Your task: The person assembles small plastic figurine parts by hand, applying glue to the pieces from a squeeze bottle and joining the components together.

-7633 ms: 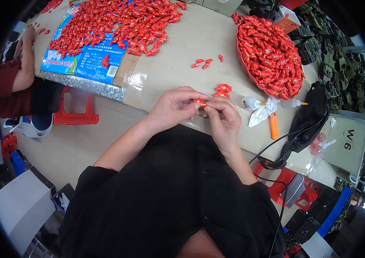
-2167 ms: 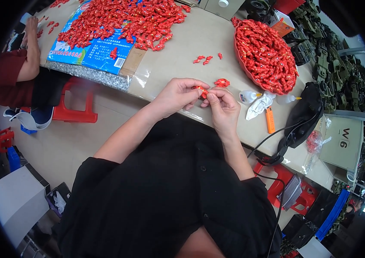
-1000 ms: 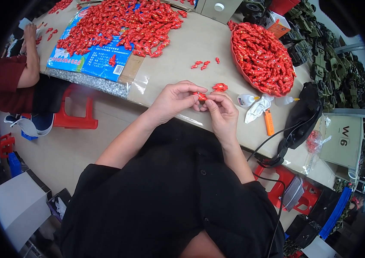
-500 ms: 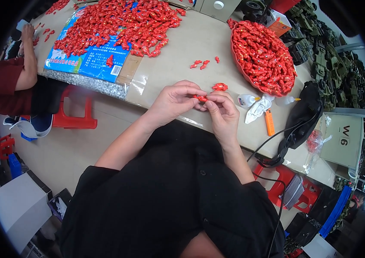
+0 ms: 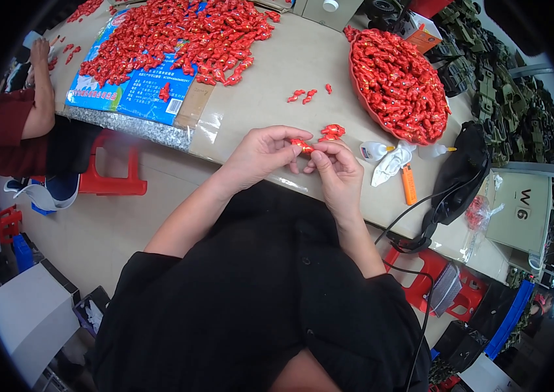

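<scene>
Between my two hands, just over the table's near edge, is a small glossy red piece (image 5: 302,146) with yellow marks. My left hand (image 5: 262,151) pinches its left end between thumb and fingers. At the other end, my right hand (image 5: 336,168) grips it with thumb and forefinger. The fingers cover part of the piece, so its exact kind is unclear. Just beyond my right fingers lie a couple of similar red pieces (image 5: 332,129). A few more loose ones (image 5: 308,97) rest farther back on the table.
A red bowl (image 5: 354,77) heaped with red pieces stands right, a large pile (image 5: 179,39) on blue cardboard (image 5: 140,98) far left. Small white bottles (image 5: 373,151), white tissue (image 5: 391,164), an orange lighter (image 5: 409,185) and a black bag (image 5: 463,170) lie right. Another person (image 5: 22,124) sits left.
The held piece has turned and tilted in my fingers, and more of it shows. My left fingers have shifted slightly. Two pieces now show beyond my right hand, where one was plainly visible.
</scene>
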The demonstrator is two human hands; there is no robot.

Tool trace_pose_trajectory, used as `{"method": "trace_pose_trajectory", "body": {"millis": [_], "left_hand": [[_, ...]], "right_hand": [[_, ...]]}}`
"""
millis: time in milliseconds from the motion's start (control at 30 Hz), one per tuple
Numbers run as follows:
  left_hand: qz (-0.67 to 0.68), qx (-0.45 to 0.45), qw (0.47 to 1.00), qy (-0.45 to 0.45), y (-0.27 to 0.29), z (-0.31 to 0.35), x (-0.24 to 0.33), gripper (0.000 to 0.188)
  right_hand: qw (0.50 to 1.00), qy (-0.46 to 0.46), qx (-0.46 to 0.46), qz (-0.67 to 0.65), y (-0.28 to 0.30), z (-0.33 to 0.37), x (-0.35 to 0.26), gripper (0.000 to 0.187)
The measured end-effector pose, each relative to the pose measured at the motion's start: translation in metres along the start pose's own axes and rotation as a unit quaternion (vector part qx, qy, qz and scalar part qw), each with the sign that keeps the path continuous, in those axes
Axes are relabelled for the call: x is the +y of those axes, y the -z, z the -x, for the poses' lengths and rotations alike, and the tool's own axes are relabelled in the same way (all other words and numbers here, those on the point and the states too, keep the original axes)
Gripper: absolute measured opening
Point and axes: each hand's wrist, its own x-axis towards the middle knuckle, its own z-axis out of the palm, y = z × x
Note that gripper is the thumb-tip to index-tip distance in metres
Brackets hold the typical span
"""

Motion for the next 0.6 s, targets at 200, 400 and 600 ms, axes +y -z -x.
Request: {"method": "trace_pose_trajectory", "body": {"millis": [200,400,600], "left_hand": [[-0.010,0.003,0.999,0.050,-0.0014,-0.0004,0.0038,0.024],[0.005,0.002,0.997,0.071,-0.0012,-0.0027,0.0055,0.022],[0.015,0.006,0.997,0.080,-0.0001,-0.0040,0.0044,0.020]], "right_hand": [[0.999,-0.029,0.002,-0.017,-0.0006,0.0003,-0.0001,0.009],[1.000,-0.011,0.001,-0.007,-0.0005,-0.0003,0.0005,0.008],[1.000,-0.005,0.003,0.001,-0.0015,-0.0001,-0.0006,0.008]]}}
